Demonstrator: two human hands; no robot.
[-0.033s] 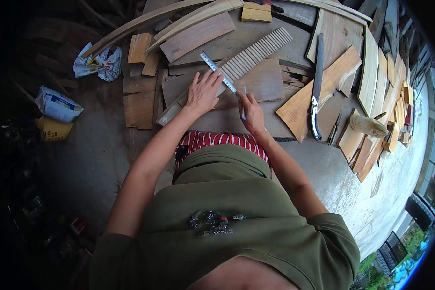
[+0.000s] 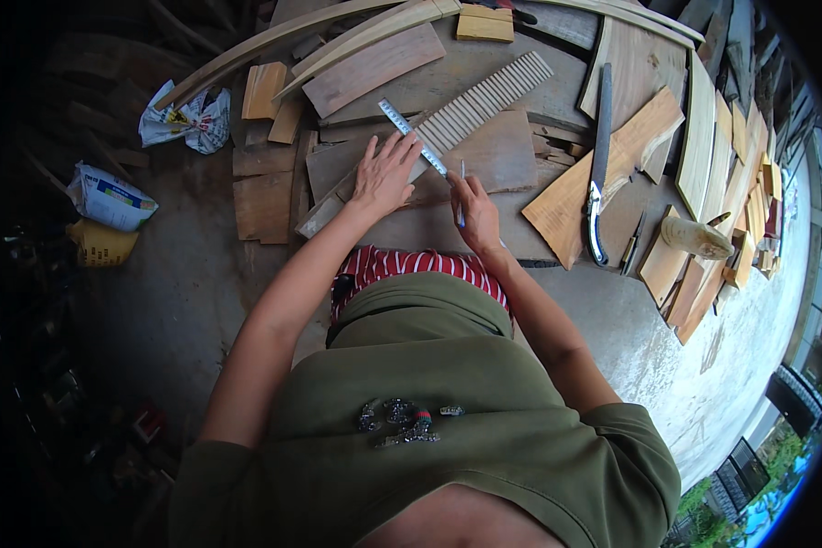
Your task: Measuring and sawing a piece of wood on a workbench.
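A wooden strip [image 2: 498, 96] with many crosswise lines or grooves lies slantwise on a flat board [image 2: 504, 151]. Across it rests a metal ruler [image 2: 396, 119]. My left hand [image 2: 385, 175] lies flat on the strip's plain near part, fingers stretched out, fingertips against the ruler's edge. By the ruler's near end, my right hand [image 2: 475, 212] is closed round a slim pen [image 2: 462, 170], which shows above and below the fingers. Its fingertips are close to the ruler; whether they touch it I cannot tell.
On the right lie a handsaw [image 2: 599, 146], a slim pointed tool [image 2: 632, 245], a round wooden piece [image 2: 696, 237] and several planks. Curved wooden strips [image 2: 356, 41] and blocks [image 2: 484, 24] lie at the far side. Bags [image 2: 111, 196] are on the left.
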